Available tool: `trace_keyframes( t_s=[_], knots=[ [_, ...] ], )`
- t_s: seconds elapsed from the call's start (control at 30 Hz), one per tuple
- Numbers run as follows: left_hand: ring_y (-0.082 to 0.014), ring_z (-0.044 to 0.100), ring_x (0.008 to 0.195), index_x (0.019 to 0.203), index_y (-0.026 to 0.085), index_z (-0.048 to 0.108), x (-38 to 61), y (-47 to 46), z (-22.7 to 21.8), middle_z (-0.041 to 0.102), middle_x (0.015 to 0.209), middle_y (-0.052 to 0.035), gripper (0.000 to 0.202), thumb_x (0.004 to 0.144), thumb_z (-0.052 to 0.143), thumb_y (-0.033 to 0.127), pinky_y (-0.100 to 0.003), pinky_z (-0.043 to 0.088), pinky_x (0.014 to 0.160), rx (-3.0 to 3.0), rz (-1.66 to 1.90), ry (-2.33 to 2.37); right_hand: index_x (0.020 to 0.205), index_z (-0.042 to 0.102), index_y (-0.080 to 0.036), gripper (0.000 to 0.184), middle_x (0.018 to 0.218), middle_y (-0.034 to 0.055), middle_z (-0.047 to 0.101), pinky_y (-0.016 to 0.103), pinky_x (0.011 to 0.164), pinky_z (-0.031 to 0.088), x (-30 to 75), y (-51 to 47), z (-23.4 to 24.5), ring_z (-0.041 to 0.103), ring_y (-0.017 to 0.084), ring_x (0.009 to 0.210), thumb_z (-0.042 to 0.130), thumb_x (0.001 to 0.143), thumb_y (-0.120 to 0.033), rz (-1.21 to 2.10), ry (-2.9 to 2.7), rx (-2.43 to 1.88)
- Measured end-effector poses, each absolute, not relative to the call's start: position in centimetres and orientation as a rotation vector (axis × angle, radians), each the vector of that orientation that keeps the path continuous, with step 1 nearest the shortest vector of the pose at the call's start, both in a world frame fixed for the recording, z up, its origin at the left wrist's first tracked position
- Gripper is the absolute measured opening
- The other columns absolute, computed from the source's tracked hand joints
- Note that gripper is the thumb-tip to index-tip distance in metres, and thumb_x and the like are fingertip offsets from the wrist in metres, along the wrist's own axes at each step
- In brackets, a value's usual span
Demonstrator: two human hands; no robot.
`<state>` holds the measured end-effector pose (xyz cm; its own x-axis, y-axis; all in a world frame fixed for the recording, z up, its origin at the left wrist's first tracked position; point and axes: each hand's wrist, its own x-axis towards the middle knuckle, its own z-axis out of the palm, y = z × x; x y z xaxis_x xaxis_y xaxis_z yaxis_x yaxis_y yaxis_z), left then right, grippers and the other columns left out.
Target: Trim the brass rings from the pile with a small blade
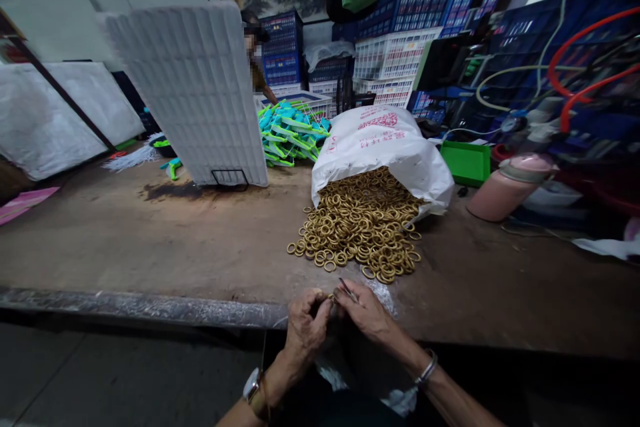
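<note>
Just over the table's front edge, my left hand (306,324) pinches a small brass-coloured ring (331,296), mostly covered by the fingers. My right hand (367,312) meets it there, closed on a thin dark pointed tool (347,288); its exact kind is too small to tell. Beyond both hands lies a heap of similar rings (350,230), spilling out of a white woven sack (370,137) with red print that rests on its side. Several loose rings lie at the heap's left and front edges.
On the brown table (165,240) stands an upright white ribbed panel (185,94). Behind it are green and blue plastic pieces (290,130) and another person (259,74). To the right sit a green tray (466,162), a pink bottle (510,187) and red hoses (570,90).
</note>
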<state>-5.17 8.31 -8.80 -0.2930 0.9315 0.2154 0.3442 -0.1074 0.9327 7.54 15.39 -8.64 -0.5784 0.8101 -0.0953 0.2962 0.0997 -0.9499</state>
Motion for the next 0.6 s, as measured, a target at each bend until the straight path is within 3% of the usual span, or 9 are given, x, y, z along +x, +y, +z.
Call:
trace_keyframes(
  t_s=[0.23,0.5,0.6],
  knots=[
    [-0.0046,0.038,0.035,0.068,0.017,0.047,-4.0,8.4,-7.5,0.047,0.05,0.0054,0.03,0.075,0.049,0.046,-0.016,0.03,0.036,0.79,1.219,1.326,0.065,0.047,-0.018,0.026,0.053,-0.0043,0.048,0.019,0.049,0.034,7.3,15.1,-8.1,0.045,0.009,0.051,0.042,0.08,-0.039,1.521,-1.886,-1.111],
    [-0.0032,0.04,0.04,0.07,0.015,0.047,-4.0,8.1,-7.7,0.049,0.056,0.0045,0.034,0.071,0.055,0.049,-0.014,0.031,0.038,0.64,1.246,1.151,0.068,0.048,-0.018,0.02,0.055,-0.0034,0.053,0.02,0.05,0.037,7.5,15.4,-8.0,0.048,0.009,0.051,0.041,0.078,-0.034,1.68,-1.764,-1.104],
    [-0.0036,0.042,0.042,0.071,0.016,0.047,-3.9,8.1,-7.7,0.05,0.059,0.0037,0.032,0.073,0.055,0.047,-0.015,0.033,0.039,0.63,1.278,1.133,0.065,0.047,-0.018,0.023,0.057,-0.0024,0.053,0.021,0.052,0.036,7.8,15.5,-8.3,0.049,0.01,0.054,0.038,0.079,-0.034,1.508,-1.833,-1.169]
  ],
)
